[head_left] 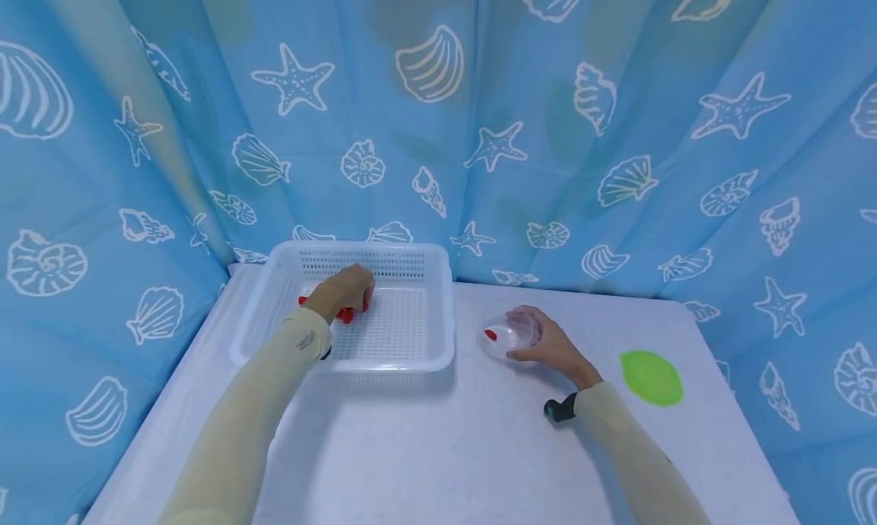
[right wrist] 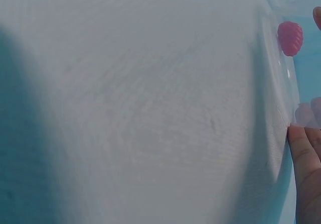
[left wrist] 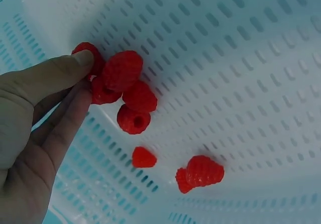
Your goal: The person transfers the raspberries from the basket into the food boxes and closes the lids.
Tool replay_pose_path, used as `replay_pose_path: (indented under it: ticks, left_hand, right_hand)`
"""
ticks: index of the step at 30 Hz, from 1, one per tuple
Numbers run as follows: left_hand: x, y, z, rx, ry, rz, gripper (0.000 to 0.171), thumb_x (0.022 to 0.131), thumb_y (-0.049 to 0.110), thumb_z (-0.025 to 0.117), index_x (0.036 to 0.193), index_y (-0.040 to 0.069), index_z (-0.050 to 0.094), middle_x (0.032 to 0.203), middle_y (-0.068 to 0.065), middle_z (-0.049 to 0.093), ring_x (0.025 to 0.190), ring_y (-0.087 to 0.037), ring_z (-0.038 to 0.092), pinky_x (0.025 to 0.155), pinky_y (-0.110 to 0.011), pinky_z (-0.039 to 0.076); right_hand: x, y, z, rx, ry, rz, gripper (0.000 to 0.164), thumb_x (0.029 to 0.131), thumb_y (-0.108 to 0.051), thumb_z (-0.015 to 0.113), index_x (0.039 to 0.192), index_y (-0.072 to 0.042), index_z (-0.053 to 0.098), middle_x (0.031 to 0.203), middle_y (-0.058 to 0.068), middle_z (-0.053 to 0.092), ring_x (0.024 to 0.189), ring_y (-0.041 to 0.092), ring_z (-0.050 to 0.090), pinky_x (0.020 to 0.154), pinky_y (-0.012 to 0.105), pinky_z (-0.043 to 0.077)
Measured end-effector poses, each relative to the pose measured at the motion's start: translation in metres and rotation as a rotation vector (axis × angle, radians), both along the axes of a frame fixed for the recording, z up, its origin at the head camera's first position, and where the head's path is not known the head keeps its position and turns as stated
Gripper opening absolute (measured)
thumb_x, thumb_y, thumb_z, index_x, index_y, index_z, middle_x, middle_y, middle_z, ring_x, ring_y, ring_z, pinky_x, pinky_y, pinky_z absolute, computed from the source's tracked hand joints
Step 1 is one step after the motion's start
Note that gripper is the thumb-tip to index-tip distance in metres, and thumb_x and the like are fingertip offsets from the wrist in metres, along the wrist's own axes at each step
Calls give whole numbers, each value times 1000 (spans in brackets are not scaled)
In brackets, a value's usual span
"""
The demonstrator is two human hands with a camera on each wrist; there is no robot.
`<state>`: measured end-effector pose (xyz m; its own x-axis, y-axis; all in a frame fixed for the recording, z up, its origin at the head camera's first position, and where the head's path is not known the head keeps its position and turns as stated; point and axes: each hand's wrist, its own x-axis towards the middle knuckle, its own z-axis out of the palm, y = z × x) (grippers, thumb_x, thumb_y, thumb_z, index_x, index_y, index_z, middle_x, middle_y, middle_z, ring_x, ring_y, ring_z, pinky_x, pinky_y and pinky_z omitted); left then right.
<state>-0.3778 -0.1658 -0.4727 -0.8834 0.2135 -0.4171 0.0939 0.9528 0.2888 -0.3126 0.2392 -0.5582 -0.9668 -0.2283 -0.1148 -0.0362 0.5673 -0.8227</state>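
Inside a white perforated plastic basket, my left hand reaches down over several red raspberries. In the left wrist view its thumb and fingers pinch one raspberry at the edge of a cluster; other raspberries lie apart on the basket's slotted floor. To the right of the basket, my right hand grips a small clear bowl from its right side, fingers and thumb round the wall. A raspberry shows in the bowl, and the right wrist view shows a raspberry there too.
A bright green leaf-shaped flat piece lies right of my right forearm on the white-covered table. Behind the table and at both sides hangs a blue curtain with white shells and starfish, close behind the basket.
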Motion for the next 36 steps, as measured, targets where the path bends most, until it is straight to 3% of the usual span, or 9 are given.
replay_pose_path:
  ticks: [14,19,22,29,36]
  left_hand:
    - [-2,-1,-4,42,-20,7,23,85,8,75,107,11,69,99,-10,60,78,-29,65,64,-34,57]
    - [-8,0,-2,95,46,-91,27,85,6,74,112,9,71,101,-6,64,86,-24,60,73,-32,56]
    - [-10,1,3,179,113,-158,27,85,4,74,111,5,70,101,-7,66,90,-23,60,79,-33,55]
    - [-3,10,22,447,165,-134,26,84,6,76,109,10,70,102,-5,67,91,-20,64,80,-30,56]
    - [10,28,39,674,256,-200,25,85,7,75,110,10,70,104,-2,67,96,-16,65,82,-28,55]
  right_hand:
    - [-1,-1,0,-27,1,14,85,69,-28,89,140,-24,43,142,-1,50,137,29,32,107,61,30]
    - [0,-1,0,-34,-5,8,86,68,-28,89,140,-24,43,143,-1,50,137,29,32,107,61,31]
    - [0,-1,-1,-28,-6,-1,87,67,-28,90,140,-25,42,143,-1,50,137,29,32,107,60,32]
    - [1,-1,-3,-26,-7,13,88,70,-29,88,143,-24,40,144,-2,49,138,29,31,107,62,30]
    - [1,0,-5,-19,14,-1,90,70,-30,88,144,-23,39,144,-2,49,139,29,30,107,62,29]
